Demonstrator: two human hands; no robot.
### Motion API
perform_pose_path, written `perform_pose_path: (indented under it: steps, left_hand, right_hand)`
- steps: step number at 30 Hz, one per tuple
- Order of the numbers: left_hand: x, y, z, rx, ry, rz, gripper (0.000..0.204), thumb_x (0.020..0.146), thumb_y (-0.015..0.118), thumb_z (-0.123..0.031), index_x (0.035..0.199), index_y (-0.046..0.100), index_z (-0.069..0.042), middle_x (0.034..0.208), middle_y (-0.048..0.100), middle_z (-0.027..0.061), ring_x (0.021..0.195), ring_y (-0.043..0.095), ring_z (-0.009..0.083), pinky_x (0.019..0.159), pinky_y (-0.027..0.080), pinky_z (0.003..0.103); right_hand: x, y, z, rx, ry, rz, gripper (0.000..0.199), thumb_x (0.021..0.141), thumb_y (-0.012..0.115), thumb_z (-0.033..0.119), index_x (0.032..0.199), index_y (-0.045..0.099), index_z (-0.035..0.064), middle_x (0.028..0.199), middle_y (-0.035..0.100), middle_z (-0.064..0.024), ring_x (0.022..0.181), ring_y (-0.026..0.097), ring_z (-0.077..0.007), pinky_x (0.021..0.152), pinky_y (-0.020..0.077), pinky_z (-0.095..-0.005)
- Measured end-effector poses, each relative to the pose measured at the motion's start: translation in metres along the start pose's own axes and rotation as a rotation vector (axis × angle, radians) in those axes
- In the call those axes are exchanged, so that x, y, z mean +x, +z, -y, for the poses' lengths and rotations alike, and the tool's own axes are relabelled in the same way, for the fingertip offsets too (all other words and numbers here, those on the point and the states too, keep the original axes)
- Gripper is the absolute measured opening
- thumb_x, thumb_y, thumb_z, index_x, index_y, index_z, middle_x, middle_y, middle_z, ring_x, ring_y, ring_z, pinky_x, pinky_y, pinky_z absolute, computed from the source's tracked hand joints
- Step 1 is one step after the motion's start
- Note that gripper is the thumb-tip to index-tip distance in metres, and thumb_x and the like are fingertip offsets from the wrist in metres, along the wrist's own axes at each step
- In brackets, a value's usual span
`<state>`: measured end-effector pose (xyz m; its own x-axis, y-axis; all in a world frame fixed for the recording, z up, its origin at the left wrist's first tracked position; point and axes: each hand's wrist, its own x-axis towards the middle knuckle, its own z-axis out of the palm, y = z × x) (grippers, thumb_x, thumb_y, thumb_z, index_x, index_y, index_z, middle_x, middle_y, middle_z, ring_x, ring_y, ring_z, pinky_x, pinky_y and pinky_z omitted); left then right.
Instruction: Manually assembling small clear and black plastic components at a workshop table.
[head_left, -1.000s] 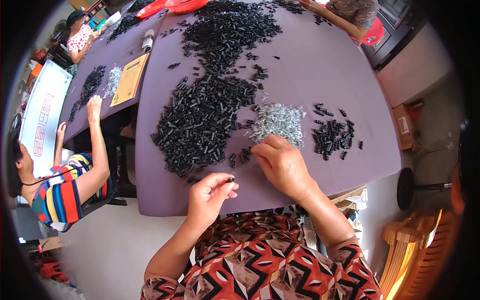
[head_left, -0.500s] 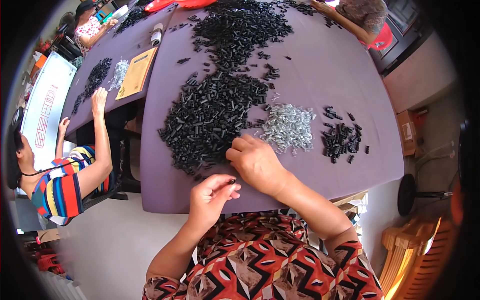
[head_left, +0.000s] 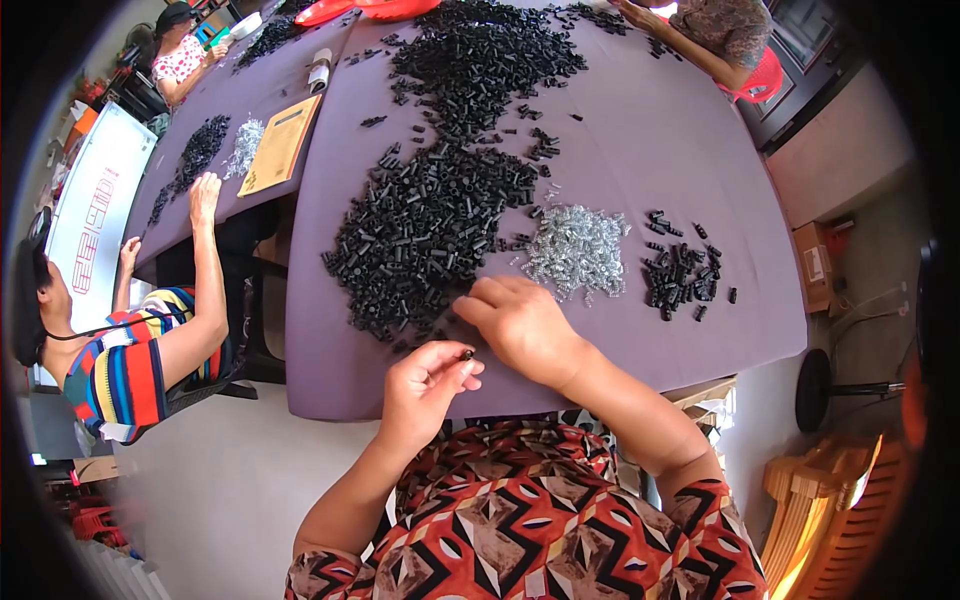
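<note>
Between the thumb and fingers of my left hand (head_left: 425,388) is a small black plastic tube (head_left: 467,355), its end pointing up. My right hand (head_left: 525,328) is just above it, fingers bent together at the near right edge of a big pile of black plastic tubes (head_left: 420,240). Its fingertips are partly hidden, so what they hold does not show. Beyond the right wrist lies a heap of small silvery coil springs (head_left: 577,250). Farther right is a smaller group of black pieces (head_left: 680,275).
The table (head_left: 700,170) has a purple-grey cover. More black tubes (head_left: 485,60) spread to its far end, near red plastic (head_left: 395,8). At left, a person in stripes (head_left: 150,350) sits by a yellow envelope (head_left: 280,145). Two more people sit at the far corners. A stand fan (head_left: 815,390) is at right.
My right hand has shifted slightly right and toward me, still by the pile's edge. My left hand keeps the black tube and has risen a little. The view has shifted slightly.
</note>
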<state>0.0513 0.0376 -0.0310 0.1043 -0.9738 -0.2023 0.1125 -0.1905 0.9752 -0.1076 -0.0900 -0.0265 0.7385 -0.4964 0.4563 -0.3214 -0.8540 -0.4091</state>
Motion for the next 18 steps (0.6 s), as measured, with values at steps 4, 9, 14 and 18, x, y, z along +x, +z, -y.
perform_pose_path:
  steps: [4, 9, 14, 18]
  left_hand:
    - [0.001, 0.003, -0.005, 0.023, -0.025, 0.016, 0.02, 0.101, 0.063, -0.005, 0.117, 0.064, 0.007, 0.101, 0.074, 0.0124, 0.084, 0.07, 0.0143, 0.079, 0.059, 0.028]
    - [0.008, 0.009, -0.007, 0.049, -0.069, 0.05, 0.019, 0.101, 0.063, -0.005, 0.116, 0.065, 0.006, 0.101, 0.074, 0.0111, 0.083, 0.07, 0.0133, 0.079, 0.059, 0.028]
    - [0.007, 0.02, -0.014, 0.037, -0.116, 0.117, 0.019, 0.1, 0.063, -0.001, 0.117, 0.064, 0.007, 0.101, 0.074, 0.0113, 0.085, 0.071, 0.0134, 0.08, 0.059, 0.027]
    - [0.006, 0.024, -0.009, 0.02, -0.078, 0.151, 0.019, 0.1, 0.064, -0.005, 0.116, 0.065, 0.005, 0.098, 0.075, 0.0121, 0.081, 0.072, 0.0151, 0.075, 0.058, 0.027]
  right_hand:
    - [-0.02, -0.019, -0.002, 0.513, 0.301, -0.077, 0.021, 0.091, 0.068, -0.002, 0.111, 0.07, 0.0029, 0.091, 0.065, -0.0109, 0.079, 0.065, -0.0266, 0.072, 0.0533, -0.0345]
    - [-0.033, -0.032, -0.002, 0.504, 0.431, -0.072, 0.016, 0.088, 0.073, 0.0, 0.104, 0.069, 0.0015, 0.088, 0.065, -0.0117, 0.078, 0.068, -0.0263, 0.071, 0.0538, -0.0341]
    - [-0.052, -0.038, 0.006, 1.139, 0.684, 0.008, 0.008, 0.096, 0.068, -0.002, 0.105, 0.067, -0.0016, 0.1, 0.066, -0.0034, 0.088, 0.064, -0.011, 0.079, 0.0544, -0.0273]
    - [-0.06, -0.034, 0.013, 1.255, 0.673, -0.007, 0.011, 0.097, 0.065, -0.005, 0.108, 0.068, -0.0034, 0.101, 0.067, -0.0045, 0.094, 0.067, -0.013, 0.088, 0.0552, -0.028]
